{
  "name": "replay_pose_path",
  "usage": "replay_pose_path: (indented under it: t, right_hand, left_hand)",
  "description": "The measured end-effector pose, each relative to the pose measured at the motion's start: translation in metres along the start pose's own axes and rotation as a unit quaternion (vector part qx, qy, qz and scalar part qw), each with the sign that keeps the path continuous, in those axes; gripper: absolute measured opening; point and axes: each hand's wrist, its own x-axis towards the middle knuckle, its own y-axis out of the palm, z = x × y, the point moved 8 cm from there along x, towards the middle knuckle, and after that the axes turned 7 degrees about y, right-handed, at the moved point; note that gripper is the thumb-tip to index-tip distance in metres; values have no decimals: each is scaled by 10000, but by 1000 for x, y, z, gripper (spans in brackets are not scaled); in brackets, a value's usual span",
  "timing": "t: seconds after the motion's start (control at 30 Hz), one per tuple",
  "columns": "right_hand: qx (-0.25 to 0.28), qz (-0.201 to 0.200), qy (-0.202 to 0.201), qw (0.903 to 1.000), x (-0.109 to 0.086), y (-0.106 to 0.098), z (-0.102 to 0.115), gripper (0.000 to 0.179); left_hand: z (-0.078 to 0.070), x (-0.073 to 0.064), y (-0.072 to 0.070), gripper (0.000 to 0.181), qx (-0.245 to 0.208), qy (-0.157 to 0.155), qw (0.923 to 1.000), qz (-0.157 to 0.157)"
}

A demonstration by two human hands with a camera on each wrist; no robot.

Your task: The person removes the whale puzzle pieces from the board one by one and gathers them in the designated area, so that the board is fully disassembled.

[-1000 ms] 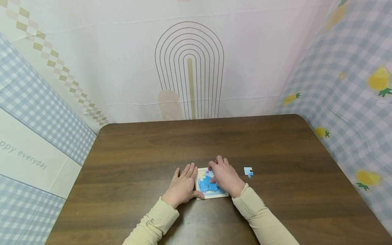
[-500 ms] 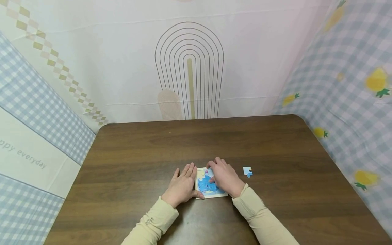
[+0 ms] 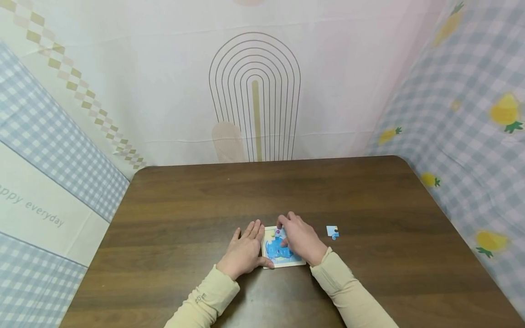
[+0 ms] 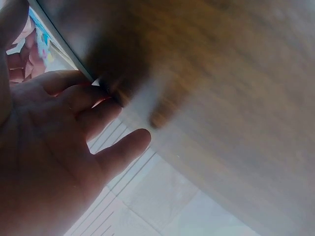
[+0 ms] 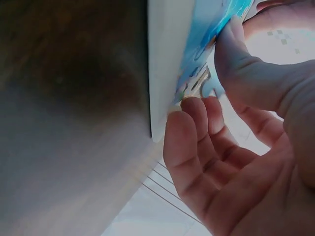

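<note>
A small jigsaw puzzle with a blue cartoon animal lies in a pale frame on the brown table. My left hand is flat along the frame's left side, fingers straight, its thumb at the near left corner. Over the right part of the puzzle is my right hand, with bent fingers and the thumb on the picture. In the right wrist view, a light blue puzzle piece stands tilted at those fingertips, partly hidden. The left wrist view shows the left fingers against the frame's edge.
One loose light blue puzzle piece lies on the table to the right of the right hand. A white patterned cloth hangs behind the far edge, with checked cloth at the right.
Both hands keep almost the same place on the puzzle. The head view has shifted slightly.
</note>
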Motion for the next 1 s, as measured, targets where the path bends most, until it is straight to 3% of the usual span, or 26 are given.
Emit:
replay_pose_path:
  t: [0.2,0.5,0.77,1.0]
  right_hand:
    - [-45,-119,-195,9997,-2,-1,1,32]
    - [-348,-624,-639,9954,-11,-6,7,16]
    - [554,-736,-505,9945,-17,-14,1,9]
    - [1617,-1216,-37,9793,-25,-53,-36,11]
  left_hand:
    - [0,0,-1,106,0,6,10000,-1]
    - [-1,1,2,107,42,-16,10000,32]
    - [1,0,4,106,-19,-53,10000,79]
    - [-1,-1,2,107,-59,-36,10000,60]
